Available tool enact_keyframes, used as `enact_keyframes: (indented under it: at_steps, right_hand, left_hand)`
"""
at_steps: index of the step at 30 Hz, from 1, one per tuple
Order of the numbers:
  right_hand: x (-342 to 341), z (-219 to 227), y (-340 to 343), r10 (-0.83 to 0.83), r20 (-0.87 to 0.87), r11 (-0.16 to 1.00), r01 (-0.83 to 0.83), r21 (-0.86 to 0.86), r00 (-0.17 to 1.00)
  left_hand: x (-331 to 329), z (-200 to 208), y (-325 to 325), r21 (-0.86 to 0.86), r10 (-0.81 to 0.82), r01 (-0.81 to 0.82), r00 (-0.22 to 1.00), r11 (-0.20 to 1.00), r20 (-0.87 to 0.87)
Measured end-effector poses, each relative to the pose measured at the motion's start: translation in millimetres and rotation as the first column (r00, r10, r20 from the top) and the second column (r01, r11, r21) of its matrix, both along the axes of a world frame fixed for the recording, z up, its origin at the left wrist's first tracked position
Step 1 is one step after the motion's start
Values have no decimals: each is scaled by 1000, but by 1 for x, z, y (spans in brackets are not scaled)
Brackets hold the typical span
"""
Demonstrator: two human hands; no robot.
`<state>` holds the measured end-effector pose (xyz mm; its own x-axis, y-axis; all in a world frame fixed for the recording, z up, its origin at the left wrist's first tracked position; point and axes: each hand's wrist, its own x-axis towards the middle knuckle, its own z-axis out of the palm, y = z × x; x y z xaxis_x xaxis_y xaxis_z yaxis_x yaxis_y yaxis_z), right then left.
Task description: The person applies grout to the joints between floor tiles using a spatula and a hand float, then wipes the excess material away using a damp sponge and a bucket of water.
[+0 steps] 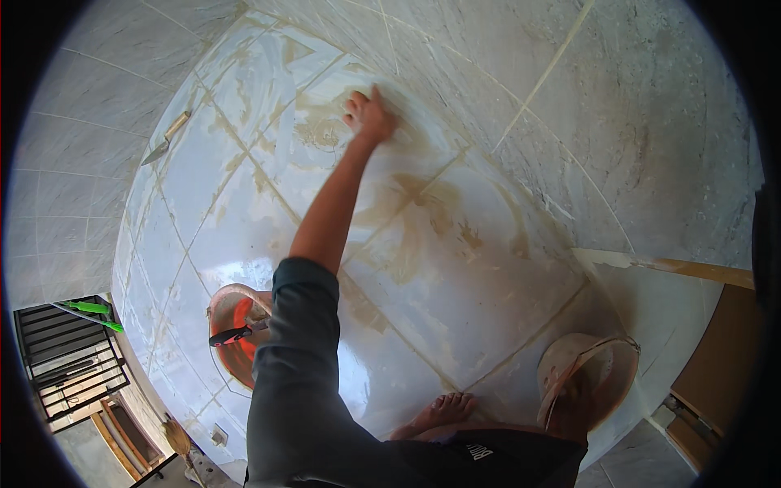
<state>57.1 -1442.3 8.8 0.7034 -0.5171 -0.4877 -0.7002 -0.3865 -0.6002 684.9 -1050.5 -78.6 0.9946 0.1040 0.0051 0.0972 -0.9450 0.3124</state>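
Observation:
My left hand [371, 118] is stretched far forward over the pale tiled floor [382, 313], close to the wall. Its fingers are spread, one reaching ahead and the others bent to the left, and I see nothing held in them. Tan paste, like grout, is smeared over the tiles and joints around it. At the lower right my right hand [571, 411] dips into a worn, pale pinkish bucket [560, 358]; its fingers are hidden inside. Left of my left sleeve is an orange-lined bucket [236, 290] with a black-and-red handle [230, 336] across its rim.
A pointed blade with a wooden handle [176, 124] lies near the left wall. Grey marbled tiles cover the wall [634, 122]. My bare foot [439, 409] is on the floor. A black metal grille [69, 350] and a straw-coloured brush [176, 437] are at lower left.

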Motion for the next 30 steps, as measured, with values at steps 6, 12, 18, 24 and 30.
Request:
enact_keyframes:
  at_steps: [6,12,18,24,30]
  right_hand:
    - [31,18,10,334,-54,921,-338,-195,941]
    - [53,41,25,379,-102,875,-392,-283,920]
    - [61,29,27,325,-1,903,-311,-297,946]
    - [61,31,13,477,144,869,-441,-225,867]
    - [73,53,15,266,140,952,-238,-190,954]
  left_hand:
    - [-23,4,-12,48,-222,229,967,972,-127]
    - [-145,27,-35,132,-712,714,699,687,-73]
    - [-186,68,-7,201,-848,868,490,453,-201]
    - [-236,76,-57,-320,-938,885,346,339,-37]
    - [-327,167,-146,-435,-980,899,130,53,149]
